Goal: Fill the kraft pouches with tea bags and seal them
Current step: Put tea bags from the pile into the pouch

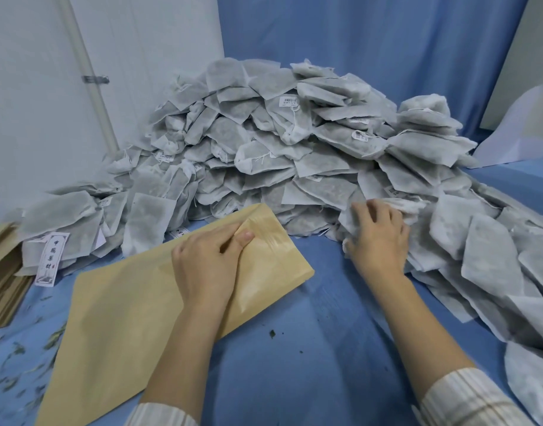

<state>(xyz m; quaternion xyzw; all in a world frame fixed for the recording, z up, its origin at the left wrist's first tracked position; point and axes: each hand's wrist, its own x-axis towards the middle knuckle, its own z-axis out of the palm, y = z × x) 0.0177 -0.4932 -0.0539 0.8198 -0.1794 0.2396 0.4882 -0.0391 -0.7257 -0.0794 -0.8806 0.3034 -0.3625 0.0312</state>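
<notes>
Judging by the flat kraft pouch [159, 290] on the blue table [310, 348], filling has barely begun: the left hand [208, 262] pinches its mouth open, the right hand [377, 241] curls around tea bags [396, 207] at the pile's edge. Nothing looks sealed yet.

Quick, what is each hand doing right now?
Left hand: pinching the mouth of the kraft pouch.
Right hand: fingers curled on tea bags at the pile's edge.

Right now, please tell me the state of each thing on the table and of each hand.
Kraft pouch: lying flat, mouth end held by the left hand.
Left hand: pinches the pouch's top edge.
Right hand: fingers curled on tea bags at the pile's edge.
Tea bag pile: heaped, loose.
Spare pouches: stacked flat, far left.
Loose tea crumbs: scattered on the blue cloth.
</notes>
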